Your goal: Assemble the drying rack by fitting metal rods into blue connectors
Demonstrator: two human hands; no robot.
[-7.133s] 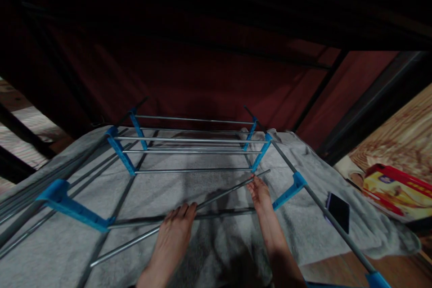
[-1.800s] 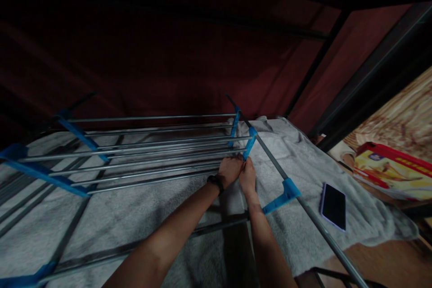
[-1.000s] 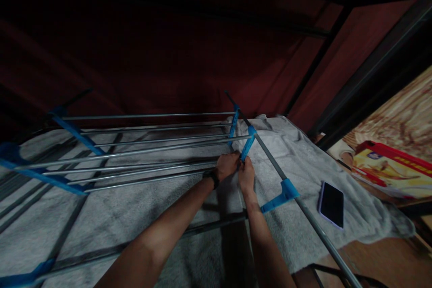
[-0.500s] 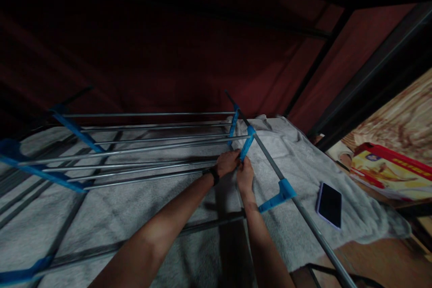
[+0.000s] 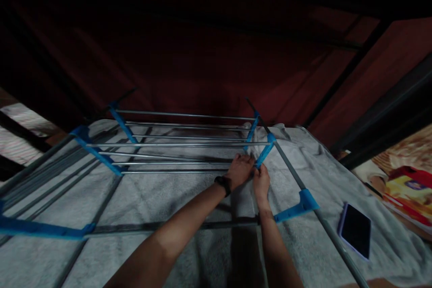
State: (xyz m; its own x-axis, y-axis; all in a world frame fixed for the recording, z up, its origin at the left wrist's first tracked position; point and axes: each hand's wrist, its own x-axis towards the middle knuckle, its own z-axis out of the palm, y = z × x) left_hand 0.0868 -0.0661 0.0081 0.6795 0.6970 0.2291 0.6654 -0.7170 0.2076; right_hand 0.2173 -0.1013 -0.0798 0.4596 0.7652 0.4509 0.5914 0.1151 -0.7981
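A rack of thin metal rods (image 5: 189,145) and blue plastic brackets stands on a grey blanket (image 5: 189,202). My left hand (image 5: 240,170), with a black watch (image 5: 223,184) at the wrist, closes around the right end of the lowest rod (image 5: 175,171), beside a blue bracket (image 5: 265,153). Close against it, my right hand (image 5: 261,182) pinches the lower end of that same bracket. My fingers cover the joint between rod and bracket. A nearer blue bracket (image 5: 299,207) sits on the grey side tube (image 5: 290,168), to the right of my right forearm.
A phone (image 5: 356,230) in a light purple case lies on the blanket at right. Beyond it are a red and yellow package (image 5: 410,193) and part of another person (image 5: 374,177). Dark red fabric (image 5: 202,76) hangs behind the rack. Blue brackets (image 5: 104,159) hold the rods' left ends.
The view has swung left, so the rack, phone and hands appear farther right. Both hands stay at the same bracket, with the left hand's fingers now lying more over the rod end.
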